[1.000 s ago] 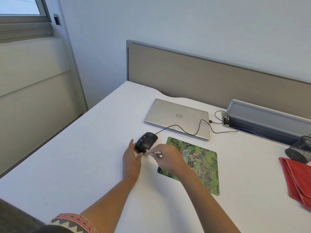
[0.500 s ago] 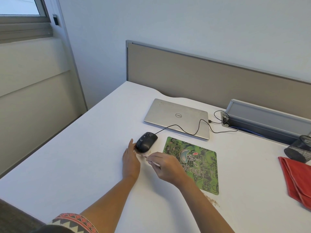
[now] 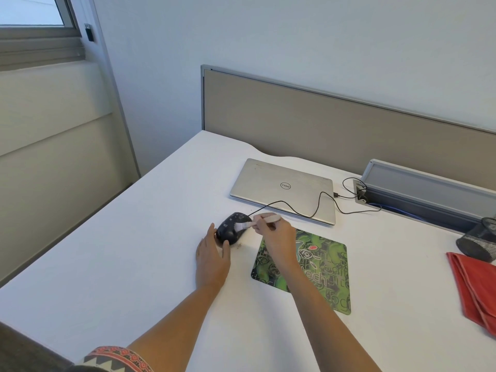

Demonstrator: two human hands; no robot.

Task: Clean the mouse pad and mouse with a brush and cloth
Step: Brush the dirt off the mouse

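Brushing step: the mouse (image 3: 232,228) sat just left of the mouse pad (image 3: 316,267), the flat left hand (image 3: 213,260) steadying it and the right hand (image 3: 276,237) pinching the brush (image 3: 252,223) against it. The next move likely called for light strokes.

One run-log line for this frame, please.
phase: brushing | left hand: touches black corded mouse | right hand: holds small white brush, bristles on mouse | folded red cloth: untouched, far right

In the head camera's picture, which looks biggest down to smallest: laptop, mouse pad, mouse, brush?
1-2: laptop and mouse pad, about alike; the pad lies nearer, so unranked.
3: mouse
4: brush
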